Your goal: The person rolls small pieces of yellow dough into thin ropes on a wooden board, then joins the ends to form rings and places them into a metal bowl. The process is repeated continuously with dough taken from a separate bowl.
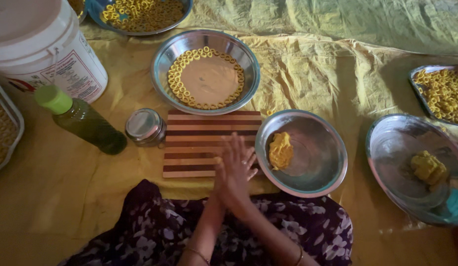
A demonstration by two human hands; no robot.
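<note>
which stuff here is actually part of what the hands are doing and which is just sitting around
In use: left hand and right hand pressed palm to palm; dough bowl; striped board; ring plate.
Lying about: green-capped bottle; small tin; white bucket.

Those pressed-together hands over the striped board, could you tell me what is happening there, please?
A seated person presses the left hand and right hand palm to palm above the striped wooden cutting board; whether anything lies between them is hidden. Beside them a round steel bowl holds a yellow dough lump. Beyond the board, a steel plate carries small yellow dough rings around its edge.
</note>
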